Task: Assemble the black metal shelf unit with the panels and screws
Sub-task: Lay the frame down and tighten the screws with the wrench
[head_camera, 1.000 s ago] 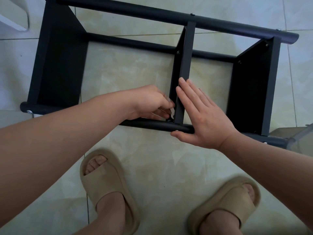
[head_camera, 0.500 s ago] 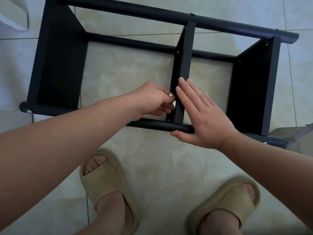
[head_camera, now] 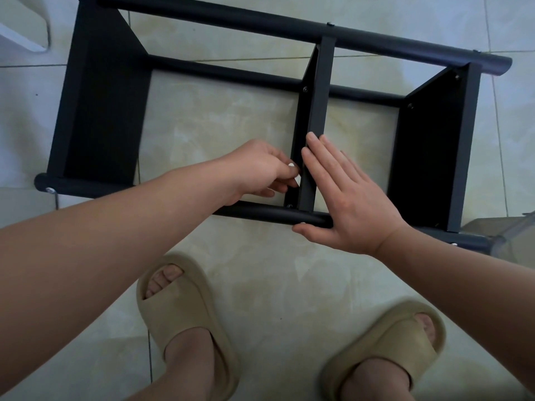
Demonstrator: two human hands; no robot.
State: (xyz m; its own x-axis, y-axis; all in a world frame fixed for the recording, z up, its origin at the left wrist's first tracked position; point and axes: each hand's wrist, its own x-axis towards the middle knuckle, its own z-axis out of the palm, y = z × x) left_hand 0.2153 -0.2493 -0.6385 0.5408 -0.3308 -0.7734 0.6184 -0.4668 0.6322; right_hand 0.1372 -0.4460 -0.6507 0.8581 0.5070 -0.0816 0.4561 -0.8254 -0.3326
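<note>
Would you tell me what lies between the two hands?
In the head view, the shelf's middle panel stands between them: the left hand touches its left face, the right hand lies flat against its right side.

Standing over it, I can read nothing: no lettering, label, brand mark or number shows on the black metal shelf unit, on the pale glossy floor tiles under it, or on the beige foam slippers just in front of it
</note>
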